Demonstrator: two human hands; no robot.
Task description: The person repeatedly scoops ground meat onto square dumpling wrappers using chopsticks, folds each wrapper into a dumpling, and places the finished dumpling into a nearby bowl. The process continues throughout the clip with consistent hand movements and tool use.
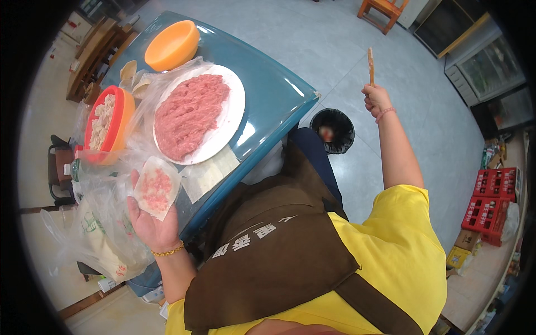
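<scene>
On the upturned palm and fingers of my left hand (155, 224) lies a square dumpling wrapper (157, 188) with minced meat spread over it. My right hand (376, 99) is stretched out over the floor, gripping a thin wooden stick (371, 67) that points away and has residue at its tip. Raw minced meat (188, 113) is heaped on a white plate (234, 100) on the teal table. Flat wrappers (209, 171) lie between the plate and the table's near edge. A red and orange basin (129, 111) at the left holds pale pieces, perhaps filled dumplings.
An orange bowl (173, 46) stands at the far end of the teal table (268, 71). Clear plastic bags (104, 222) bunch beside my left hand. A black-lined bin (332, 130) stands on the floor past the table corner. Red crates (488, 209) stand far right.
</scene>
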